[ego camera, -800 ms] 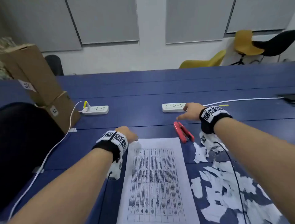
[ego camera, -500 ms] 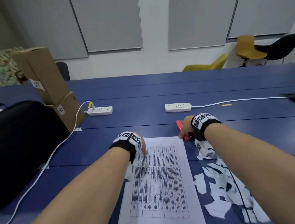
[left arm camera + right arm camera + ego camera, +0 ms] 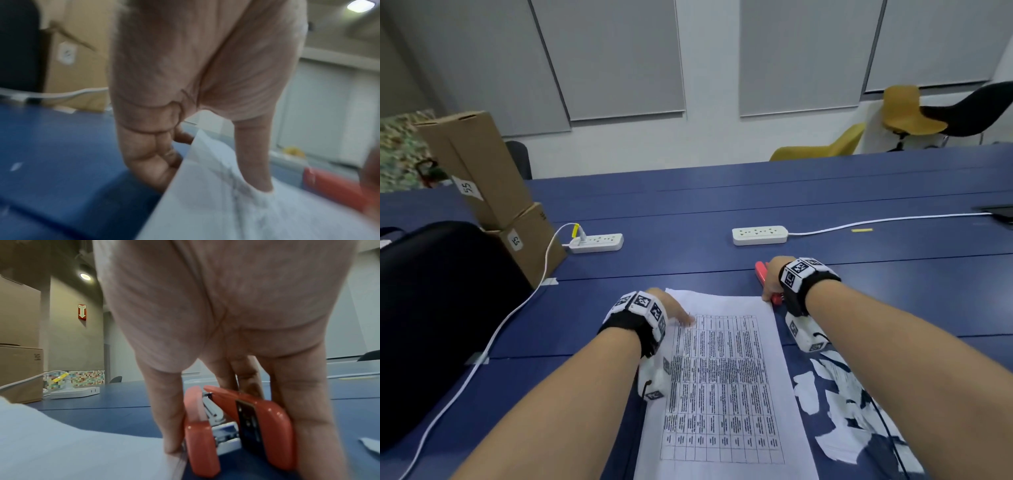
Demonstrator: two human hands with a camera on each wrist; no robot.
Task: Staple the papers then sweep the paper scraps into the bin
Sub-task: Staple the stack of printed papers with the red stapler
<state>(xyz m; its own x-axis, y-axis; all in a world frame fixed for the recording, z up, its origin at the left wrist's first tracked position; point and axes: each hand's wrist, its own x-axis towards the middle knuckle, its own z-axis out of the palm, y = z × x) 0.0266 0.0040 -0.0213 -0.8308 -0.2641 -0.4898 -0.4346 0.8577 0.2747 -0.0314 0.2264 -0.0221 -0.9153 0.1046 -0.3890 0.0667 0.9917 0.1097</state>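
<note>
1. The right hand [image 3: 774, 279] has its thumb and fingers curled round the red stapler [image 3: 236, 423], which lies on its side on the blue table [image 3: 722, 212] just off the top right corner of the papers [image 3: 722, 377].
2. The left hand [image 3: 671, 306] pinches the top left corner of the papers, thumb on top and fingers curled under the lifted edge.
3. The paper scraps [image 3: 842, 411] lie scattered on the table to the right of the papers, under the right forearm. No bin can be made out in any view.
4. Likely trouble: the stapler is on its side, so it probably has to be turned in the grip before its mouth can take the corner; a fumble there could drop it.
5. If the left pinch slackens, the sheets may slide out of line and be stapled crooked.
6. The right forearm could drag scraps about as it moves.
</note>
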